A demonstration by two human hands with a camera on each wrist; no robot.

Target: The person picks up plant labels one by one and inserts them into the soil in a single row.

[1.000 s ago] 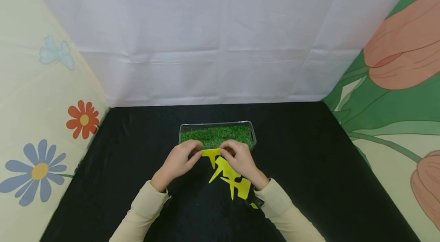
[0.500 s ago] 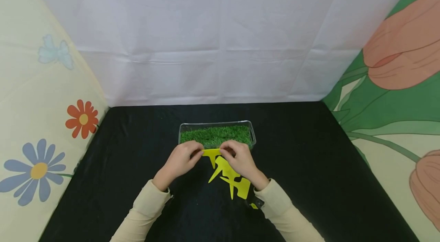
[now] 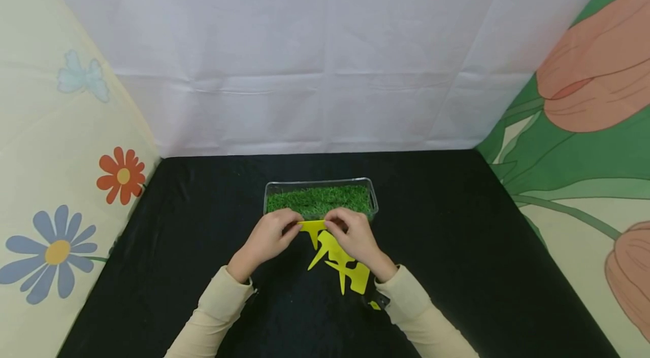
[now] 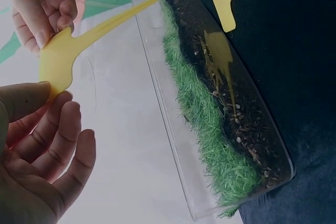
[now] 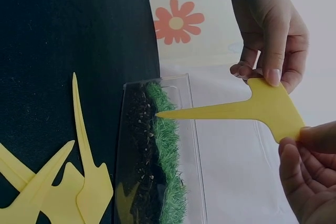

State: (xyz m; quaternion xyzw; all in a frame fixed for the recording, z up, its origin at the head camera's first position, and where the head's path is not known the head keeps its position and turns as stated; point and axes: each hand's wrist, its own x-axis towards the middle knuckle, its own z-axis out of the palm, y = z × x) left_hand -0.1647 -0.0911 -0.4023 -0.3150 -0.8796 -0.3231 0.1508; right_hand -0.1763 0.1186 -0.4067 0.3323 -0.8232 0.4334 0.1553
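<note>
Left hand (image 3: 268, 234) a touch farther right than before, its grip pinching the left end of a yellow tag (image 5: 268, 106), right hand (image 3: 354, 232) pinching the right end, stem down by the near edge of a grass tub (image 3: 317, 182), more tags (image 3: 359, 279) nearer on the bench (image 3: 457, 234).

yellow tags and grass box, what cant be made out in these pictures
Head view: ends of the held tag, covered by the fingers.
Head view: exact count of loose tags, which overlap.
Right wrist view: lower end of the box, cut off by the bottom edge.
Head view: dark thing at the right cuff, too small to identify.
</note>
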